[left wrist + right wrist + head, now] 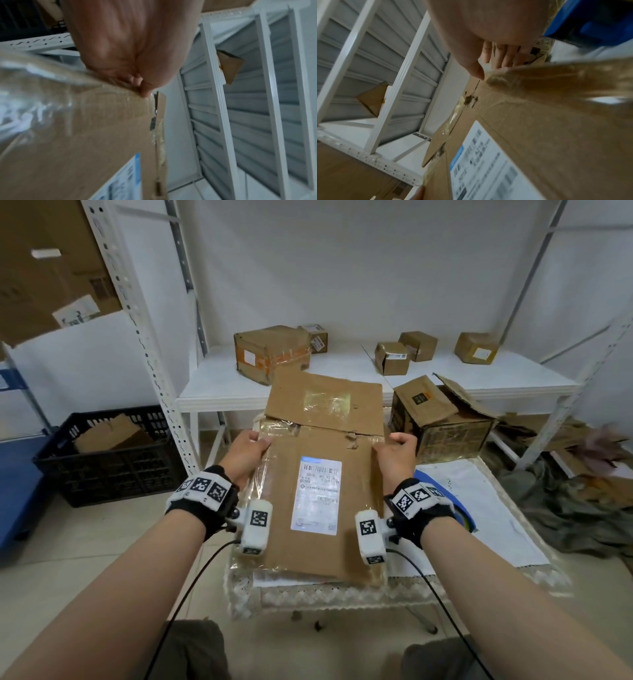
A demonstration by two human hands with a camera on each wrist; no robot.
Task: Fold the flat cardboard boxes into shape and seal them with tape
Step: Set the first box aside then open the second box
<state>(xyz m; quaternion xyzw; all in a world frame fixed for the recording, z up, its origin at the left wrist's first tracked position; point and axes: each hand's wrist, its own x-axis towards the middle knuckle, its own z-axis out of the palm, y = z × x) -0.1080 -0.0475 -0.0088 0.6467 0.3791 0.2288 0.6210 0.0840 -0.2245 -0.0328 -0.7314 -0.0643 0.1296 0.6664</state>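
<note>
A flattened brown cardboard box (322, 446) with a white shipping label (317, 496) and old clear tape is held up over a small white table (479, 508). My left hand (248, 448) grips its left edge near the flap crease; in the left wrist view the left hand (137, 79) pinches the taped edge of the box (85, 135). My right hand (395, 448) grips the right edge at the same height, with the thumb on top and fingers behind the box (539, 135) in the right wrist view. The upper flap (325, 402) tilts away. A blue tape dispenser (459, 508) lies behind my right wrist.
A white shelf (342, 378) ahead carries several small sealed boxes and a larger taped one (272, 352). An opened box (442, 419) sits just right of the flap. A black crate (109, 453) with cardboard stands on the floor at left. Cloth and scrap lie at right.
</note>
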